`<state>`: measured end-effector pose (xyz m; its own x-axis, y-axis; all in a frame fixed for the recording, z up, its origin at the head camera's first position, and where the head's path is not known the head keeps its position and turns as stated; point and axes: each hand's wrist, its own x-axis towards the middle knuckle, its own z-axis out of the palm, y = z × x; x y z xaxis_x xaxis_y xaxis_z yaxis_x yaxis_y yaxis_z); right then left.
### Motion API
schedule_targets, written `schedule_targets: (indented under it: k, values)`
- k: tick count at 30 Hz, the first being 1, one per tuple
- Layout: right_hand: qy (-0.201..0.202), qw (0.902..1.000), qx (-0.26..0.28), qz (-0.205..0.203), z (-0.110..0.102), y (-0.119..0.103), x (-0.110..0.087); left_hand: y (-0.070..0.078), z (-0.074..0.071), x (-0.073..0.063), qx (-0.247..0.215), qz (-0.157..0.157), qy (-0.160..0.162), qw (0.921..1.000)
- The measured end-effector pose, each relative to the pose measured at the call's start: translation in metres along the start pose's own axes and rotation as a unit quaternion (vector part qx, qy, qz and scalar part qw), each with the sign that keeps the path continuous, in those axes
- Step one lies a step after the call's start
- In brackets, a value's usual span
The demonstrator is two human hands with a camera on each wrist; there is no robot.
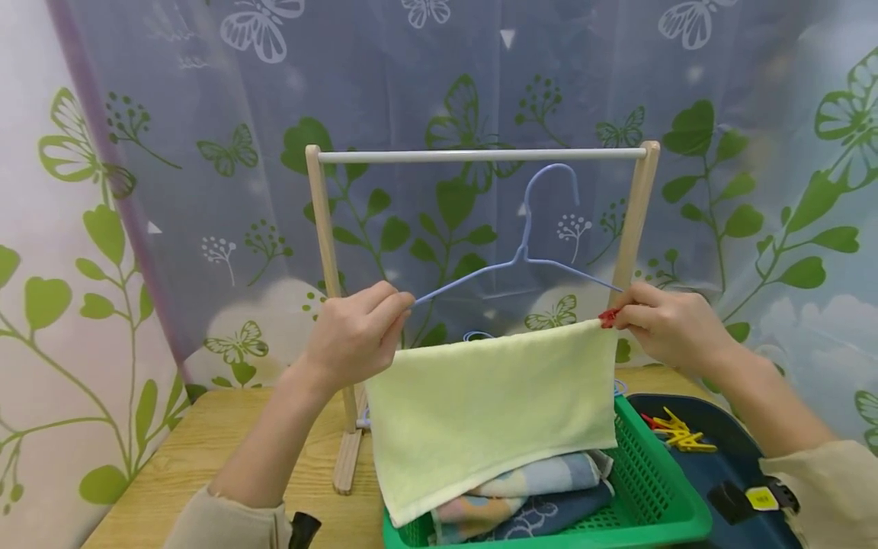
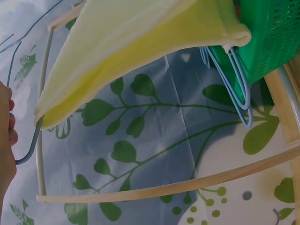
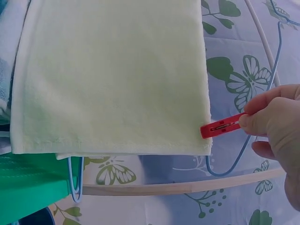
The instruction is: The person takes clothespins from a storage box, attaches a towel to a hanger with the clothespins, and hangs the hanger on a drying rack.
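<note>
A pale yellow-green towel (image 1: 494, 412) hangs folded over the bottom bar of a blue hanger (image 1: 473, 276), whose hook points up in front of the rack. At the hanger's left end, my left hand (image 1: 360, 332) grips the blue wire. My right hand (image 1: 675, 324) pinches a red clothespin (image 3: 220, 126) between thumb and finger, its jaws on the towel's edge near the upper right corner. In the left wrist view, the hanger's bent end sticks out past the towel beside the fingers (image 2: 11, 124).
A wooden rack (image 1: 321, 213) with a white rod (image 1: 480, 156) stands behind. Below the towel, a green basket (image 1: 658, 480) holds folded cloths (image 1: 542, 496). More blue hangers (image 2: 229, 79) show behind the basket. Right of it, a dark tub (image 1: 727, 488) holds yellow clothespins (image 1: 679, 432).
</note>
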<state>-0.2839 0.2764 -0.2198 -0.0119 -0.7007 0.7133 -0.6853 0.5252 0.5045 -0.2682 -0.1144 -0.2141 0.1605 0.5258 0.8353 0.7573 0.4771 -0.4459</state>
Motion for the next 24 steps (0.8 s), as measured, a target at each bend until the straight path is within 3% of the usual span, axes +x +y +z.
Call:
schedule_targets:
  k: [10,24]
  values:
    - [0.017,0.9994,0.03,0.008,-0.0032,0.0039,0.0026,0.0017,-0.002,0.0037,0.044,0.029,0.008,0.9986]
    - [-0.003,0.9989,0.047,0.003,-0.0046,0.0031,-0.002,0.0029,-0.001,0.0011,0.075,0.063,0.007,0.9952]
